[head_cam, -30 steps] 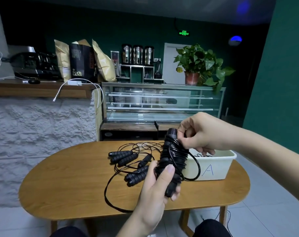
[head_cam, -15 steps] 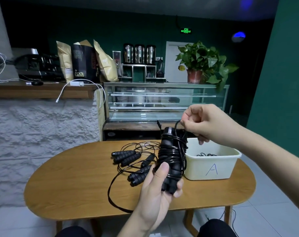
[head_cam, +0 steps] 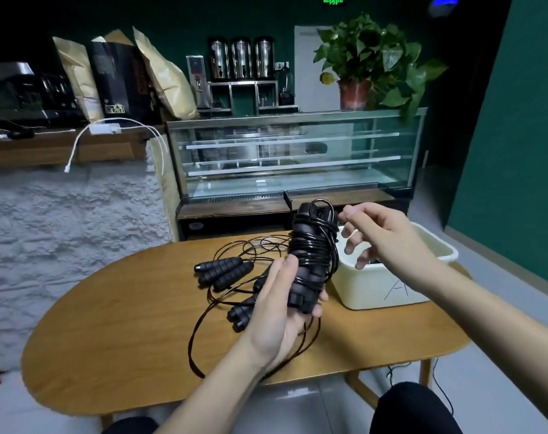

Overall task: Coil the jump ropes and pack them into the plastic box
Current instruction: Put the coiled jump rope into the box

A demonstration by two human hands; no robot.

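the left hand (head_cam: 282, 308) grips a wound jump rope (head_cam: 312, 255) above the middle of the wooden worktop (head_cam: 125, 324), its fingers curled round the lower part of the two black handles and the thumb laid straight along their left side. the bundle stands nearly upright, leaning a little to the right, with the black cord wrapped many times round the handles. the right hand (head_cam: 382, 233) hovers just right of the bundle's top, above the far left corner of the white plastic box (head_cam: 391, 289); its fingers are loosely bent and spread, and they hold nothing that can be made out. the box sits on the right part of the worktop and bears a hand-drawn letter a on its near side. more loose ropes (head_cam: 225, 270) lie on the worktop left of and behind the bundle, their black handles in two clusters and their cords looping toward the near edge.
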